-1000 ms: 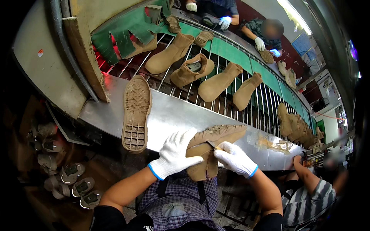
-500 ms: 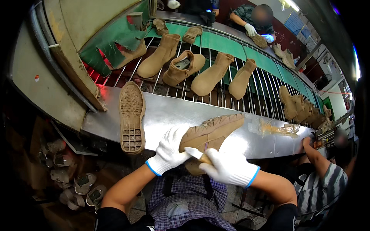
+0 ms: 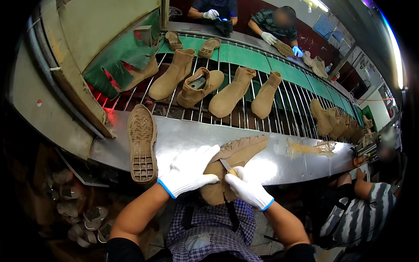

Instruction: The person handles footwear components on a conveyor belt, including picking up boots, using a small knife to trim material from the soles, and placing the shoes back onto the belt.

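A tan ankle boot lies tilted over the near edge of the metal bench, its toe pointing away to the right and its ridged sole edge turned upward. My left hand, in a white knit glove with a blue cuff, grips the boot from the left around its heel side. In my gloved right hand is a small knife with a yellowish handle. Its blade touches or nearly touches the boot where upper meets sole. Left of my left hand, a loose tan outsole lies at the bench edge.
Several tan boots stand on a wire-rack conveyor beyond the metal bench. A torn green curtain hangs at a machine opening on the left. Two co-workers sit across; another person is at right. Shoes lie low left.
The knife has gone from beside my left thumb up to the boot's sole edge, its blade now pointing up-left. My left fingers have spread further along the boot. The whole view has shifted slightly.
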`<state>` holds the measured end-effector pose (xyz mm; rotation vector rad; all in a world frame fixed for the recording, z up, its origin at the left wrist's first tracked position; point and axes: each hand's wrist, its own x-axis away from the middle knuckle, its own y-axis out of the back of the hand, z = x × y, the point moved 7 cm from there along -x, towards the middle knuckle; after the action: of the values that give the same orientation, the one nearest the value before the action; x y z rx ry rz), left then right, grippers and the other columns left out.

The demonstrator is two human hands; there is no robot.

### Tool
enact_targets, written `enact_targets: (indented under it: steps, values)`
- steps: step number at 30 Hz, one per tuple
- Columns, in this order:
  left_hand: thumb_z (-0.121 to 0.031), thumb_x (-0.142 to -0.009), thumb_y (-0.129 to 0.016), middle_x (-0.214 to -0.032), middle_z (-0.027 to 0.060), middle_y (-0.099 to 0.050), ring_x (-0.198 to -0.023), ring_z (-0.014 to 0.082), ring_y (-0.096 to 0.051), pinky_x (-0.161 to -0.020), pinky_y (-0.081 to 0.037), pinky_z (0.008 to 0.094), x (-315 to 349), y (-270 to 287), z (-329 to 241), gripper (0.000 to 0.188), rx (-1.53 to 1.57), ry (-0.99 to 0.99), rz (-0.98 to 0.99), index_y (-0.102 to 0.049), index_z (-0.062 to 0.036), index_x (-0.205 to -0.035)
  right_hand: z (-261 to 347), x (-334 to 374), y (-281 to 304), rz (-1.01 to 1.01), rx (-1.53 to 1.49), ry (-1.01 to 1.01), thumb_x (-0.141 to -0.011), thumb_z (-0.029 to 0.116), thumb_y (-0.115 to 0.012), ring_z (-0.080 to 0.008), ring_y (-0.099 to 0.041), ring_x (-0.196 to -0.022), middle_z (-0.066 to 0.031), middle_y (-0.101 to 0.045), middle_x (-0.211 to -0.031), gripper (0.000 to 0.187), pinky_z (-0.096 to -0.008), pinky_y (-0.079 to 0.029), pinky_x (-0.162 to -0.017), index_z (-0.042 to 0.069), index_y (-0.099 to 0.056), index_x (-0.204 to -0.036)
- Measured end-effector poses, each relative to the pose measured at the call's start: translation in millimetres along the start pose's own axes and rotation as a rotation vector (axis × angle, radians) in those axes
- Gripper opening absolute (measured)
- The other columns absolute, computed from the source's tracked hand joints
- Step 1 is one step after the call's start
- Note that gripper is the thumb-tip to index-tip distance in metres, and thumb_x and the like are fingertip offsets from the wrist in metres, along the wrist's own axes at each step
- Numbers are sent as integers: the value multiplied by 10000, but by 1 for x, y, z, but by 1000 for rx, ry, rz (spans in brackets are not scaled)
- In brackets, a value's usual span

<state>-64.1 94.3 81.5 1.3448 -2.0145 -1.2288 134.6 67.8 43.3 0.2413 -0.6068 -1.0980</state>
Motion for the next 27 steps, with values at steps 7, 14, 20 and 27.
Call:
enact_targets:
  steps: [7,14,20,27]
  values:
    - [-446,-865,-825,-1383,213,-639,-1206,410,-665,-994,-556,502,0,1,-5,696,-15,-100,9,-633,-138,-1459,42,-8,43,237,608,15,-1062,495,-609,-334,-703,-812,-175,-719,-957,506,-446,-556,-751,40,-615,-1282]
    - [-426,-886,-819,-1413,219,-624,-1220,433,-648,-1037,-543,486,2,-1,-14,585,-99,-158,5,-701,-250,-1431,68,22,94,159,880,139,-1057,508,-575,-421,-743,-826,-216,-751,-912,475,-507,-585,-759,39,-634,-1103]
    - [-451,-839,-861,-1448,242,-607,-1255,441,-639,-1066,-524,495,-6,5,-7,888,12,-25,65,-507,-120,-1583,80,3,79,40,1028,267,-1050,449,-602,-432,-741,-746,-180,-754,-819,407,-527,-591,-692,46,-638,-1083]
    - [-396,-821,-879,-1454,234,-604,-1283,444,-627,-1096,-515,497,-10,3,-5,922,54,-54,65,-471,-86,-1587,11,-9,32,206,-461,-301,-1078,463,-596,-66,-472,-547,39,-552,-730,448,-233,-369,-460,26,-648,-1160]
